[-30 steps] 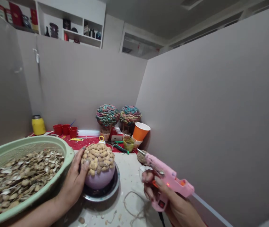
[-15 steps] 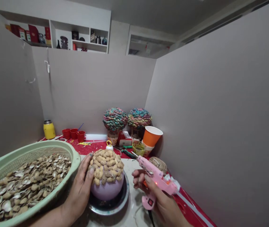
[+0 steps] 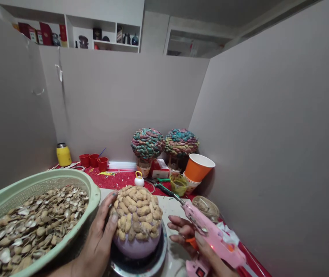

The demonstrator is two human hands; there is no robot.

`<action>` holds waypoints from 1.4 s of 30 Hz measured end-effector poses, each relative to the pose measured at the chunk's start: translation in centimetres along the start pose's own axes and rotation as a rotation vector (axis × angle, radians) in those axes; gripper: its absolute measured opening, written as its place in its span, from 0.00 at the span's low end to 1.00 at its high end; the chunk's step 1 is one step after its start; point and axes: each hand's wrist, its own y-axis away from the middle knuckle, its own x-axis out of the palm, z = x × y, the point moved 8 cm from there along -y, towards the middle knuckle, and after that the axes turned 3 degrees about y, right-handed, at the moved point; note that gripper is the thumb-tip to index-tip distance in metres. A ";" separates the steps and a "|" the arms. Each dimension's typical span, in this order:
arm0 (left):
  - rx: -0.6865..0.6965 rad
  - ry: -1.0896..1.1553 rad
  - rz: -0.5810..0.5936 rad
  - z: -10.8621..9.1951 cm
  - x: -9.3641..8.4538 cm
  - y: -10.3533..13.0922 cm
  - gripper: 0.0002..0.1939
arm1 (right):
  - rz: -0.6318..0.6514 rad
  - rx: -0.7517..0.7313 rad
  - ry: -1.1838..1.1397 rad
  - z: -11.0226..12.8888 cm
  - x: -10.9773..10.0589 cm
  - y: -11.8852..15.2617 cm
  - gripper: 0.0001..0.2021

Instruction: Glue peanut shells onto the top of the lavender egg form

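A purple ball [image 3: 138, 248] with peanut shells [image 3: 137, 209] covering its upper part sits in a dark round dish with a pale rim [image 3: 162, 250]. My left hand [image 3: 99, 234] rests against the ball's left side, thumb and fingers spread along it. To the right of the ball, my right hand [image 3: 199, 246] holds a pink glue gun [image 3: 210, 231] by its handle, near the orange trigger. The gun's metal nozzle points up and to the left, apart from the shells. A red light glows on its body.
A green basket [image 3: 95, 192] of half shells stands at the left. Behind are two colourful shell-covered balls [image 3: 147, 144], red cups [image 3: 103, 164], a yellow bottle [image 3: 63, 154], an orange cup [image 3: 198, 168], green-handled pliers [image 3: 163, 188] and a twine roll [image 3: 206, 206]. Grey partitions enclose the table.
The view has shifted, and the ball with my left hand on it looks nearer and lower. My right hand and the glue gun have moved right and down in the picture.
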 end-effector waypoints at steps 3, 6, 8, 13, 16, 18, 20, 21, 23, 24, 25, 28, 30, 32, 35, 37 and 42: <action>0.037 -0.012 0.017 0.1 -0.3 0.2 0.27 | 0.029 0.038 -0.075 0.2 1.1 0.1 0.18; 0.086 -0.032 0.023 -0.1 -0.5 0.2 0.26 | 0.066 0.066 -0.172 0.5 2.5 0.2 0.17; 0.103 -0.037 0.033 -0.3 -0.5 0.1 0.25 | 0.082 0.078 -0.200 0.6 2.9 0.2 0.17; 0.142 -0.056 0.067 -0.5 -0.1 -0.1 0.24 | 0.063 0.091 -0.227 0.5 2.6 -0.2 0.16; 0.142 -0.072 0.083 -0.2 0.0 -0.2 0.23 | 0.075 0.070 -0.236 0.9 2.9 -0.3 0.16; 0.125 -0.065 0.076 0.1 -0.1 -0.3 0.24 | 0.093 0.044 -0.225 1.3 3.3 -0.2 0.15; 0.114 -0.049 0.073 0.2 -0.2 -0.3 0.26 | 0.110 0.034 -0.218 1.4 3.7 -0.1 0.15; 0.109 -0.041 0.075 0.1 -0.2 -0.3 0.27 | 0.117 0.030 -0.217 1.4 3.8 0.0 0.15; 0.100 -0.025 0.090 0.0 -0.1 -0.2 0.28 | 0.114 0.007 -0.205 1.5 3.6 0.1 0.15; 0.099 -0.016 0.096 -0.1 -0.1 -0.1 0.28 | 0.114 -0.012 -0.189 1.5 3.5 0.1 0.14; 0.101 -0.009 0.097 -0.3 -0.1 -0.1 0.28 | 0.117 -0.029 -0.169 1.5 3.3 0.1 0.15; 0.108 -0.003 0.093 -0.9 0.0 0.0 0.27 | 0.150 -0.065 -0.099 1.6 3.2 0.1 0.16; 0.104 -0.011 0.090 -1.1 0.0 0.0 0.27 | 0.164 -0.074 -0.067 1.7 3.2 0.1 0.16; 0.104 -0.022 0.085 -1.2 -0.1 0.0 0.27 | 0.151 -0.077 -0.054 1.9 3.3 0.2 0.16; 0.104 -0.045 0.085 -1.3 -0.2 -0.1 0.28 | 0.117 -0.039 -0.074 1.7 3.3 0.2 0.17; 0.094 -0.060 0.098 -1.2 -0.2 -0.2 0.28 | 0.107 -0.001 -0.103 1.2 3.2 0.2 0.17; 0.079 -0.099 0.135 -0.8 0.1 -0.2 0.27 | 0.131 0.064 -0.148 0.3 3.0 0.1 0.18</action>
